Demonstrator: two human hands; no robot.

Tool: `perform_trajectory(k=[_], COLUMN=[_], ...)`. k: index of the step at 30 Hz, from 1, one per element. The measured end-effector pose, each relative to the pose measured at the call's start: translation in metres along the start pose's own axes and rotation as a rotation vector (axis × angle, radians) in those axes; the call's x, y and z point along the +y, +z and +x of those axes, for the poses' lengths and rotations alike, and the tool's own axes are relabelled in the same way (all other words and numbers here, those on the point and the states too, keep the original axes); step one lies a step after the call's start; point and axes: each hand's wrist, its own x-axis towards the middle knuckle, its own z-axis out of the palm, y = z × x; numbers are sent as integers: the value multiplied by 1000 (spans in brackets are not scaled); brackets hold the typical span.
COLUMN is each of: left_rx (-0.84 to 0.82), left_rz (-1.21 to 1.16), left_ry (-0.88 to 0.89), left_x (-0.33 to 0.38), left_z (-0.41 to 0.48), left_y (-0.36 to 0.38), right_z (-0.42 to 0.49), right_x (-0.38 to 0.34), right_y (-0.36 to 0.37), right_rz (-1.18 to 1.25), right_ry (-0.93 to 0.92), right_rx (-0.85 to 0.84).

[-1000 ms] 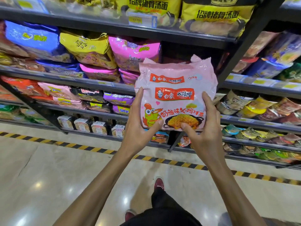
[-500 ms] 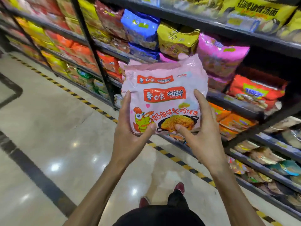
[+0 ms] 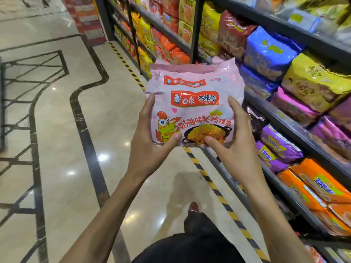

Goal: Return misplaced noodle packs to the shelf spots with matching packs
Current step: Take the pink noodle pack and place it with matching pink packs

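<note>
View has swung left since 0.5 s ago: the shelf [image 3: 300, 130] now runs down the right side, more floor [image 3: 66, 130] shows on the left. Grip unchanged. Pink noodle pack [image 3: 193, 103] is held upright in mid-air in front of the shelf, apart from it, front face to the camera. Left hand [image 3: 152, 141] pinches the lower left edge, thumb on the chicken print, fingers behind. Right hand [image 3: 237, 145] pinches the lower right edge, thumb on the pan picture. Both arms reach forward. Blue packs [image 3: 269, 52], yellow pack [image 3: 313, 82], purple packs [image 3: 279, 147] and orange packs [image 3: 319, 188] fill the shelf beside it. Striped tape [image 3: 214, 186] runs along the shelf foot. 1 shoe [image 3: 192, 206] shows below.
</note>
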Motion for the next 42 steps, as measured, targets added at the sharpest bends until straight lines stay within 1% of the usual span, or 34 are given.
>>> perform_trajectory(k=[8,13,16,22,29,36,42], left_rx=[61,102,123,184,264,259,216], left_rz=[48,90,92,83,92,61,31], left_ry=[3,-15,-12,-4,-14,-9,61], left_x=[-31,-54,-66,-102,-152,-208,-266], left_z=[77,145,193,277,357,464,594], left_y=[-23,-38,-51,-81,-127,-181,-253], right_z=[90,166,215,309,405,506,617], right_x=[1,1,-5,-10,-20,-37,-62], right_y=[41,72,93,145,215,290,381], right_rz=[-22,-36,-27,10,-66,-100,-44], right_ry=[-49,-81,-88,-159,-190,-176,-181], right_rx=[-83,-140,-146,-204,-269,-240,-186])
